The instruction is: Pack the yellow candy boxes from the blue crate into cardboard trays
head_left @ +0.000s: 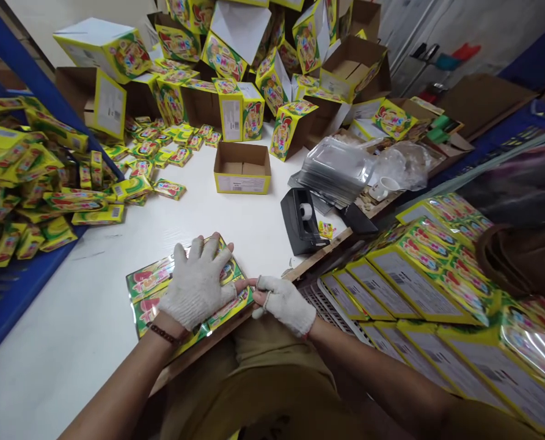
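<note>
Head view: our gloved left hand (197, 284) lies, fingers spread, on the shiny fruit-printed pack (151, 284) at the near edge of the white table (194, 214); our gloved right hand (284, 302) curls beside its right end, pinching or not, we cannot tell.

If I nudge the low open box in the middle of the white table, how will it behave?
The open box would probably slide rather than tip, sitting low and wide on the white table. It's likely light, with bare brown cardboard showing inside. Its thin-looking walls might bend if squeezed.
</note>
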The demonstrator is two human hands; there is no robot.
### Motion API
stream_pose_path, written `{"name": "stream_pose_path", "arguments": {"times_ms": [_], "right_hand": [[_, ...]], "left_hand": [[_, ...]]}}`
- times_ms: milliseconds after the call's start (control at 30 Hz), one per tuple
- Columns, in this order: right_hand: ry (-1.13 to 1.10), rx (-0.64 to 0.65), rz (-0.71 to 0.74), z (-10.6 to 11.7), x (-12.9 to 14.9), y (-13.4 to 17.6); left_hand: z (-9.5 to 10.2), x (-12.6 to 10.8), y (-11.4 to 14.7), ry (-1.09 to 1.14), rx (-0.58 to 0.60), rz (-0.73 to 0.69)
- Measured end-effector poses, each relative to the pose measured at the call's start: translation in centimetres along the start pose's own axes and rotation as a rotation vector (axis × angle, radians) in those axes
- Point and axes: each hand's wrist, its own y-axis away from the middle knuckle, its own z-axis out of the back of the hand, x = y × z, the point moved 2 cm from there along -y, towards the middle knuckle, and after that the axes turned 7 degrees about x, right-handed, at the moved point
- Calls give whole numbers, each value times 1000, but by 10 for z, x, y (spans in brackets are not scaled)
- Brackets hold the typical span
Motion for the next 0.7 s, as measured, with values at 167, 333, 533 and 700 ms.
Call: {"name": "stream_pose_path", "arguments": {"times_ms": [167,333,533,700], "right_hand": [[372,-222,127,41,27,21],[637,-925,235,139,55,51],[430,-781,108,179,27,20],[356,-863,182,165,23,12]], "left_hand": [[-1,0,-2,-31,3,-5],[-5,4,-5,-22,-32,-19],[-8,5,-5,-34,-36,-12],[-6,5,-5,-75,-17,-18]]}}
